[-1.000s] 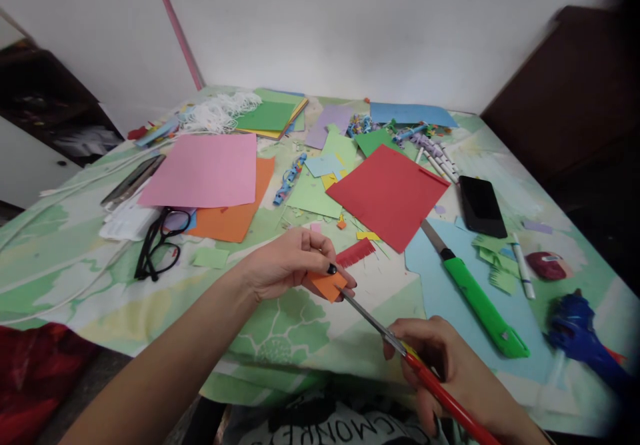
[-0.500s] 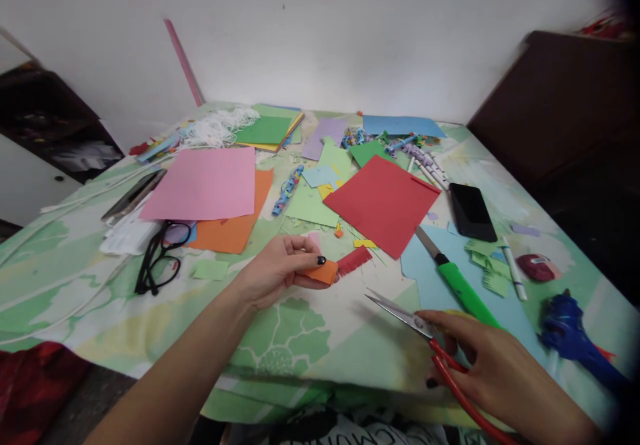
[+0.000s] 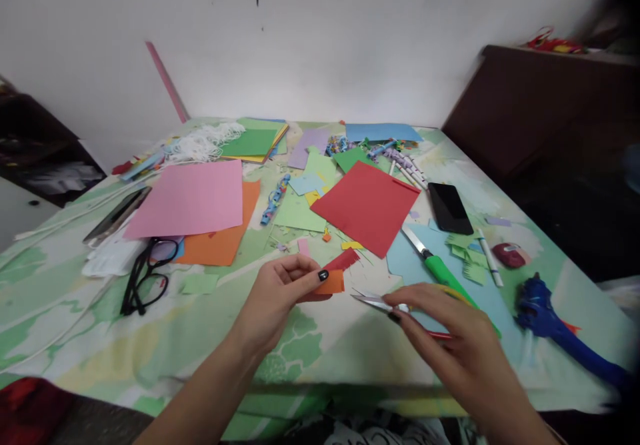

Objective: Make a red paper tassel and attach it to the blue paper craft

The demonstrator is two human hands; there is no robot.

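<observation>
My left hand [image 3: 290,292] pinches a small folded piece of orange paper [image 3: 332,282] between thumb and fingers. A red fringed paper strip [image 3: 343,258] shows just behind it, on or above the cloth. In my right hand [image 3: 445,332] is a pair of scissors [image 3: 373,300], gripped near the pivot, with the tips pointing left toward the orange paper and a small gap between them. The fingers hide most of the red handles. Beyond both hands lies a red paper sheet [image 3: 367,205].
A green-handled knife [image 3: 445,277], a black phone [image 3: 450,208] and a blue glue gun [image 3: 537,308] lie on the right. Pink paper [image 3: 190,198], orange paper [image 3: 215,248] and black glasses [image 3: 145,278] are on the left. Paper scraps and white yarn [image 3: 205,142] lie farther back.
My right hand has shifted left and changed its hold, now gripping the scissors nearer the pivot. The orange paper has turned slightly in my left hand. The view has shifted a little.
</observation>
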